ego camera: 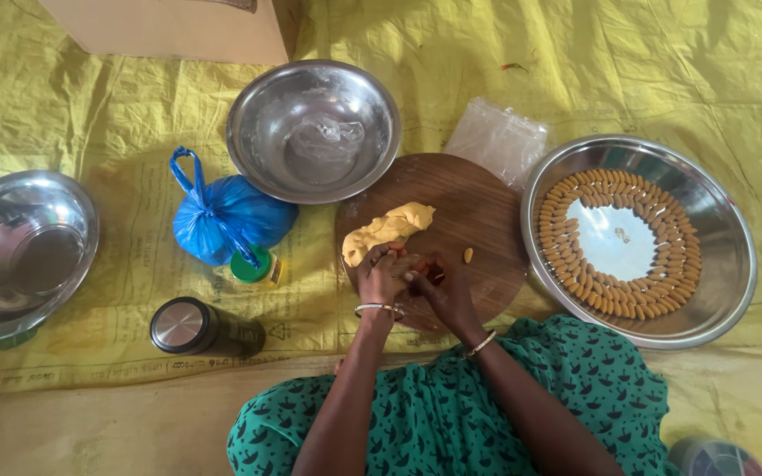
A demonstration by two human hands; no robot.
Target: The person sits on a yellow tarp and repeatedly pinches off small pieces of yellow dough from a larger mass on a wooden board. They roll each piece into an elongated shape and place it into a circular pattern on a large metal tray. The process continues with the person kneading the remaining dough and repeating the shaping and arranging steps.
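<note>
A small pinch of yellow dough, mostly hidden, is clenched between left hand (381, 275) and right hand (438, 286) over the round wooden board (487, 220). The soft yellow dough lump (387, 231) lies just beside, and shaped pieces are ringed in the wide steel tray (725, 264).

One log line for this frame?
left hand: on dough | right hand: pinching, contents hidden | board: one shaped piece | tray: ringed pieces

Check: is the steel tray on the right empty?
No, the steel tray holds small shaped dough pieces laid in rings around its bare centre.
</note>
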